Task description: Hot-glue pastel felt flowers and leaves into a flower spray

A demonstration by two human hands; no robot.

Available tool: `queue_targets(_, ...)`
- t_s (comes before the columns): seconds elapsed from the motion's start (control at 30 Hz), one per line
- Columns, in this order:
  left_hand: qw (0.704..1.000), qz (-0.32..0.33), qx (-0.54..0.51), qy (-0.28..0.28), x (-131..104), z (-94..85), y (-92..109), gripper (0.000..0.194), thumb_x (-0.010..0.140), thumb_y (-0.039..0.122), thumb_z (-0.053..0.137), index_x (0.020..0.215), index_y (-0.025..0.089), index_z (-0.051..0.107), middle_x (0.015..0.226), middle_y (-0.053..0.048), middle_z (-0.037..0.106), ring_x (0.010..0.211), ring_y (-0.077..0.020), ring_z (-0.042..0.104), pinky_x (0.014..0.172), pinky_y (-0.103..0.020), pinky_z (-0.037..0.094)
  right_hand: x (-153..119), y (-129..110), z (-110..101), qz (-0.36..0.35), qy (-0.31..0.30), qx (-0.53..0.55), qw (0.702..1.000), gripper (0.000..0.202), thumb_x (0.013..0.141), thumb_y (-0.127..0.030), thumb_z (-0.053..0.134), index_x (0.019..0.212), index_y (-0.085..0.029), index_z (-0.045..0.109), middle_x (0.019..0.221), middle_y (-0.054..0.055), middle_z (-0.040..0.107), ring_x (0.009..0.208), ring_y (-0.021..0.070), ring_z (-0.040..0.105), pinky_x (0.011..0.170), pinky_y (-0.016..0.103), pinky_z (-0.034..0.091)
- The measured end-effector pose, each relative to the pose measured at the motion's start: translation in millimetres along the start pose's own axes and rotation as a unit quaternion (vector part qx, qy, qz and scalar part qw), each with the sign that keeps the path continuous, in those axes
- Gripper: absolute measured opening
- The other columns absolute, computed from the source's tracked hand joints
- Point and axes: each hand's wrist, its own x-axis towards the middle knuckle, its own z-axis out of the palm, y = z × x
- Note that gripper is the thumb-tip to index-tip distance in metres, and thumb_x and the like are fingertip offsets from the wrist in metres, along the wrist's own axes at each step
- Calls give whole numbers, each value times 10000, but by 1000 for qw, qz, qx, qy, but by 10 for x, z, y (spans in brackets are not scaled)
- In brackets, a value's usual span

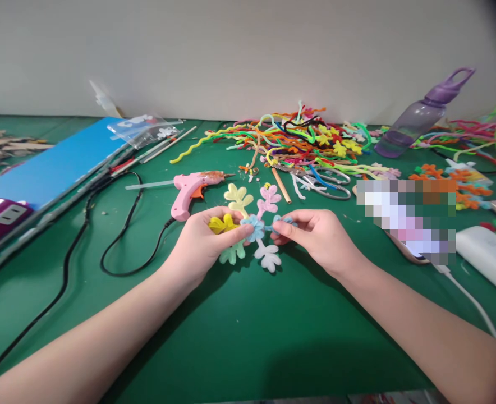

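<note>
Between my hands, just above the green table, is a pipe-cleaner snowflake [255,228] with a blue flower centre and several petalled arms in cream, pink, yellow, mint, white and blue. My left hand [206,235] pinches it by the centre, thumb on top, partly covering the yellow and mint arms. With thumb and fingers closed, my right hand [315,233] grips the blue arm [284,223] on the right side. Beyond my left hand lies a pink hot glue gun [187,193], a glue stick out of its back and its nozzle pointing right.
A heap of coloured pipe cleaners [294,137] lies at the back, with scissors [327,182] before it. To the right are a purple bottle [420,120], a phone [408,235] and a white power bank [487,258]. Black cable [67,264] and a blue board [58,163] occupy the left.
</note>
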Motion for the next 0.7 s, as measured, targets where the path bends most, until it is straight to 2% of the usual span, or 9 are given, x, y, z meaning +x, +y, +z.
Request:
queue_targets(0.27, 1000, -4, 18, 3, -8, 34, 26, 289, 591, 270, 828, 739, 151, 610, 670, 56, 607, 607, -65, 583, 585, -141, 449, 5, 11, 22, 5, 6, 47, 999, 237, 640, -363, 792, 731, -163, 703, 672, 27, 705, 622, 142, 673, 683, 288, 563)
queue_targets(0.37, 1000, -2, 10, 3, -1, 21, 10, 294, 586, 255, 831, 751, 154, 610, 681, 51, 627, 616, -74, 596, 594, -149, 456, 8, 17, 18, 6, 7, 24, 1000, 242, 671, -376, 767, 754, -161, 692, 696, 32, 702, 646, 150, 674, 699, 301, 558)
queue_targets(0.43, 1000, 0, 3, -7, 6, 3, -7, 294, 593, 249, 830, 765, 159, 608, 678, 47, 645, 618, -82, 610, 600, -157, 462, 2, 25, 8, -23, 18, -25, 999, 257, 706, -383, 739, 847, -175, 685, 801, 42, 705, 710, 159, 674, 718, 311, 550)
queue_targets(0.5, 1000, 1, -1, -14, 13, -13, -25, 292, 613, 268, 821, 778, 166, 603, 664, 41, 657, 615, -92, 622, 607, -169, 468, -15, 21, -4, -102, 49, -96, 989, 281, 732, -363, 717, 953, -200, 655, 928, 44, 683, 789, 162, 654, 742, 317, 538)
queue_targets(0.57, 1000, 3, -1, -10, 16, -23, -38, 291, 637, 306, 807, 787, 171, 599, 651, 35, 663, 616, -99, 627, 610, -178, 469, -43, -2, -15, -214, 101, -178, 955, 262, 753, -312, 698, 986, -217, 624, 962, 36, 642, 805, 154, 615, 757, 321, 521)
queue_targets(0.63, 1000, 6, 7, -4, 15, -22, -40, 292, 646, 332, 799, 787, 173, 599, 644, 34, 660, 617, -102, 627, 606, -179, 465, -72, -37, -24, -314, 145, -263, 901, 173, 772, -265, 673, 930, -217, 621, 899, 30, 609, 785, 151, 579, 756, 327, 500)
queue_targets(0.7, 1000, 11, 25, 2, 8, -12, -29, 293, 628, 322, 808, 777, 175, 603, 644, 39, 653, 609, -100, 619, 590, -174, 455, -93, -68, -30, -385, 150, -349, 841, 104, 784, -240, 659, 882, -213, 640, 853, 33, 583, 795, 159, 563, 765, 339, 478)
